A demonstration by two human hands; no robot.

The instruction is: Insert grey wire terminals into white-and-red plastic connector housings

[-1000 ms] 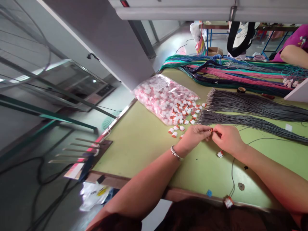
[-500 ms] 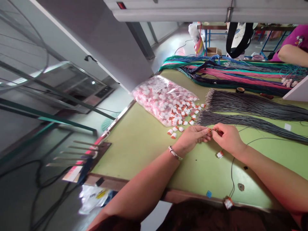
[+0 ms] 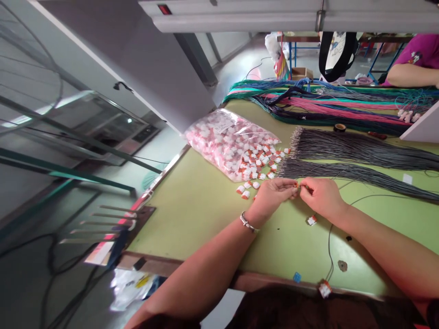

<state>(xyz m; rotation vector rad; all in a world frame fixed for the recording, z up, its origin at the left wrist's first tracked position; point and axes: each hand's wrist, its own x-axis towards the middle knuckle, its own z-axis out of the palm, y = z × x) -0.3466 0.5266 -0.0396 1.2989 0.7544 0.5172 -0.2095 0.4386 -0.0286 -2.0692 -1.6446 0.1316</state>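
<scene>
My left hand (image 3: 272,196) is closed, its fingertips pinching a small white-and-orange connector (image 3: 296,185) that is mostly hidden. Facing it, my right hand (image 3: 322,197) pinches the end of a thin dark wire, largely covered by the fingers. The two sets of fingertips nearly meet over the green tabletop (image 3: 192,205). Just below my right hand lies a connector (image 3: 312,220) on the table. Another connector (image 3: 325,289) with grey wires (image 3: 329,251) rests at the front edge. Several loose connectors (image 3: 245,194) lie left of my left hand.
A clear bag (image 3: 219,137) spills connectors behind my hands. Two bundles of dark wires (image 3: 356,148) stretch to the right, with coloured cables (image 3: 318,103) beyond. A tape roll (image 3: 339,128) sits between them. Metal prongs (image 3: 99,224) jut from the left edge. Another person's arm (image 3: 411,75) shows at upper right.
My fingertips have shifted slightly, with a small gap now between the hands. The view has drifted a little, and the other person's arm has reached further right.
</scene>
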